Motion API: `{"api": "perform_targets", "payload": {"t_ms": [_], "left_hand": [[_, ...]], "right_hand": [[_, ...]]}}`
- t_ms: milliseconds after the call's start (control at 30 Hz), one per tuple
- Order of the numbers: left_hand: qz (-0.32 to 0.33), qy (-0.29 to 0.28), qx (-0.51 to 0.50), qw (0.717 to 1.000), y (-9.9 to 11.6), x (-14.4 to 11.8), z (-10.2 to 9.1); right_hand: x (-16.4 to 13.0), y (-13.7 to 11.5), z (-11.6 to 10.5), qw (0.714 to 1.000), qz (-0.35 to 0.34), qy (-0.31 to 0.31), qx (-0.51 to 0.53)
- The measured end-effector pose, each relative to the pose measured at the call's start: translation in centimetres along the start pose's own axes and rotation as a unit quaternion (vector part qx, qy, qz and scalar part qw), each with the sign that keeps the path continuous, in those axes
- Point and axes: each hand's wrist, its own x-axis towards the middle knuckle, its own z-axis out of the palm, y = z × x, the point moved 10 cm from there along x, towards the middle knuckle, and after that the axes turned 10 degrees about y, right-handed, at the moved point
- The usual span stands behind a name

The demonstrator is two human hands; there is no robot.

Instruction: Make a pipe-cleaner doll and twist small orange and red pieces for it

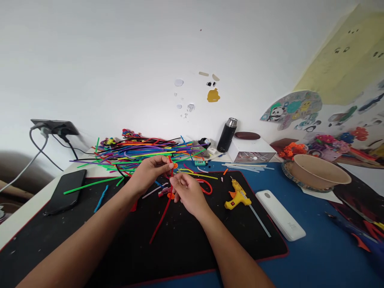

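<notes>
Between my two hands runs a red pipe cleaner (162, 220), its long tail slanting down over the black mat. My left hand (150, 172) pinches its upper end between thumb and fingertips. Slightly lower, my right hand (189, 193) has its fingers closed on the same red stem. Small orange pieces show beside the fingers; how they join the stem I cannot make out. Behind my right hand a red loop (207, 187) lies on the mat, near a yellow pipe cleaner (207, 175).
A heap of coloured pipe cleaners (141, 152) lies along the wall. Right of my hands are a yellow glue gun (238, 195) with its glue stick and a white power bank (280, 215). A black phone (67, 192) lies left. A black thermos (227, 135) and a bowl (321, 170) stand behind.
</notes>
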Motion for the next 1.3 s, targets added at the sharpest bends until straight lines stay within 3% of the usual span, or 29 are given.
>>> {"api": "perform_targets", "payload": {"t_ms": [167,333,567,900,1300], "left_hand": [[-0.044,-0.002,-0.069,0.997,-1.7,-0.3,1.4],[-0.056,-0.005,-0.085,0.995,-2.6,-0.2,1.5],[-0.041,-0.005,-0.077,0.996,-1.9,-0.2,1.1],[-0.045,-0.027,-0.039,0.998,-1.7,-0.5,2.0],[-0.020,-0.029,-0.027,0.999,-1.3,-0.1,0.9]], "right_hand": [[0.0,-0.2,-0.3,1.000,-0.009,0.015,-0.006],[0.0,-0.6,-0.8,0.999,-0.014,0.026,-0.025],[0.0,0.6,0.1,0.999,0.017,-0.015,-0.047],[0.4,-0.4,-1.1,0.999,0.000,0.039,-0.001],[0.4,0.7,-0.4,0.999,0.042,0.001,0.022]]}}
